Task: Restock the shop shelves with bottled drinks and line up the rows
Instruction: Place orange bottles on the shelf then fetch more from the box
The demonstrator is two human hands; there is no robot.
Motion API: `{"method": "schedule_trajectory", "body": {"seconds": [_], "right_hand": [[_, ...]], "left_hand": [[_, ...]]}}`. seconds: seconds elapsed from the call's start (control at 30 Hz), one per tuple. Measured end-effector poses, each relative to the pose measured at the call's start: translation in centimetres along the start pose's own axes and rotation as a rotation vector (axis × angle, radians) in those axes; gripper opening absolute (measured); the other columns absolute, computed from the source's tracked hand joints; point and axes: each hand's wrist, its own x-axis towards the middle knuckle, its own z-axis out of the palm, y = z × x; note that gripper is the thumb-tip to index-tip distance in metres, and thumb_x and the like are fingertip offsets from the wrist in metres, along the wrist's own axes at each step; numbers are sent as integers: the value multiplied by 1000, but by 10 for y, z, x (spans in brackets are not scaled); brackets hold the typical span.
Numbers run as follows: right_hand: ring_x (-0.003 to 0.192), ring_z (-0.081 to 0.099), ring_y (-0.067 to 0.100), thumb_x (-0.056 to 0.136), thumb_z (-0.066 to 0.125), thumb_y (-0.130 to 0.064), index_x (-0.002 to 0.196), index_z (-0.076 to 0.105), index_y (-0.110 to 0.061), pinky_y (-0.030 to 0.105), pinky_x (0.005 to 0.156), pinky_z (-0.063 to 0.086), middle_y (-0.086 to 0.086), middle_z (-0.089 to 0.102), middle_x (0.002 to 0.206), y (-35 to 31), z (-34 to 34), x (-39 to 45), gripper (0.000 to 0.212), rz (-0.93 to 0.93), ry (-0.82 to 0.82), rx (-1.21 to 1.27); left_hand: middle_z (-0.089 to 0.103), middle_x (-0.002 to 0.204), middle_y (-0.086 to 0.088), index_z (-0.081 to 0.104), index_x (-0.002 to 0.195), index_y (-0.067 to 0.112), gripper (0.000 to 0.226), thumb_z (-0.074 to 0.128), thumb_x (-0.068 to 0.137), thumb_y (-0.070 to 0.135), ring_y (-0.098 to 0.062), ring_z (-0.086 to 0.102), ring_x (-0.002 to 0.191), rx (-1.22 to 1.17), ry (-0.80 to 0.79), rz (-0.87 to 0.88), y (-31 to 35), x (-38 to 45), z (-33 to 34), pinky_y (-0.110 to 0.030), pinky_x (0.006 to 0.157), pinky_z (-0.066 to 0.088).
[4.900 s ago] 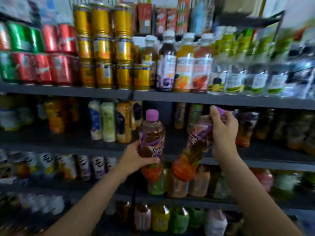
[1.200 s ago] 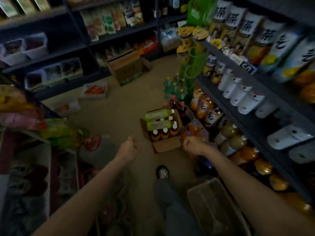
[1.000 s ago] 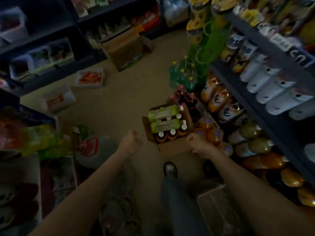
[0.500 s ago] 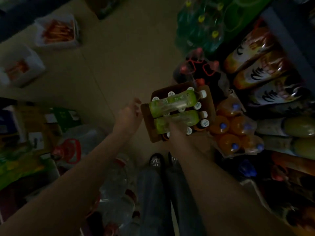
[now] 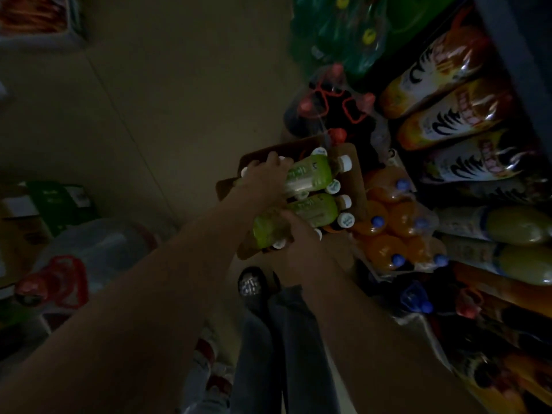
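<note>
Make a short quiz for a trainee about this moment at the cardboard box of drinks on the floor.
1. True or false: the two green bottles lie on their sides on top of the upright bottles in the cardboard box.
2. Which hand is on the upper green bottle?
3. Multiple choice: the cap colour of the orange bottles beside the box: A red, B blue, C white.

Key: 1 true. 2 the left hand; the right hand is at the lower green bottle. 3 B.

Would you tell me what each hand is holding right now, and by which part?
Left hand grips the upper green bottle at its base end; right hand grips the lower green bottle around its body.
</note>
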Motion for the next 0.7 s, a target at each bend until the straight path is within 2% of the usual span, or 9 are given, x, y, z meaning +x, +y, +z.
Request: {"method": "schedule_trajectory", "body": {"seconds": [0.1,0.13,0.23,0.33,0.37,0.47,0.53,0.63,0.7], "right_hand": [[101,63,15,86,65,-32,105,62,-12,23,65,55,11,64,109,-2,-17,-8,28,40,-13,55],[100,65,19,86,65,-30,105,63,-11,24,71,55,14,65,107,-3,-21,-15,27,53,-5,60],[120,54,31,88,61,-22,122,54,-1,34,92,48,18,58,126,-5,-33,-39,41,57,31,40],[109,58,27,85,67,-16,129,48,-3,32,82,50,8,56,122,-20,-39,-72,49,96,-16,116],[111,57,25,83,69,-15,131,47,-3,31,85,49,8,55,126,-25,-41,-84,54,103,-31,106],[121,51,26,81,70,-13,131,47,-3,31,93,45,7,54,130,-33,-47,-118,56,60,-76,111],[122,50,27,82,69,-11,130,47,-5,32,87,45,7,53,128,-41,-53,-149,53,-19,-100,139],[117,53,27,77,71,-4,132,45,-10,36,77,48,7,53,131,-50,-74,-194,61,-239,-82,143],[112,55,25,74,73,-2,131,44,-9,37,79,48,4,55,130,-50,-100,-228,64,-393,-45,151]], "left_hand": [[28,137,-17,20,140,11,83,71,77,25,-41,41,119,-103,-46,-117,10,-8,-5,-51,99,37],[30,135,-18,21,140,11,81,71,77,26,-41,40,119,-173,-45,-140,10,-17,-7,-49,99,38],[40,134,-18,29,139,6,72,69,81,21,-35,42,123,-442,-60,-196,-3,-57,-9,-36,95,38],[51,130,-17,42,134,4,64,72,78,14,-32,49,121,-671,8,-321,-19,-104,-18,-33,92,41],[54,126,-15,45,131,6,63,74,75,12,-31,51,118,-721,27,-353,-20,-119,-25,-33,90,43],[57,118,-11,48,125,14,81,83,53,25,-30,56,109,-886,95,-444,-9,-162,-60,-43,92,49],[64,109,-12,59,106,16,73,82,39,32,-30,62,100,-937,164,-403,5,-182,-85,-49,88,52],[66,103,-12,64,105,10,54,84,55,19,-28,64,93,-988,210,-316,45,-213,-124,-41,80,55],[64,105,-10,61,110,11,51,81,64,15,-26,63,94,-959,269,-229,76,-234,-142,-39,79,54]]}}
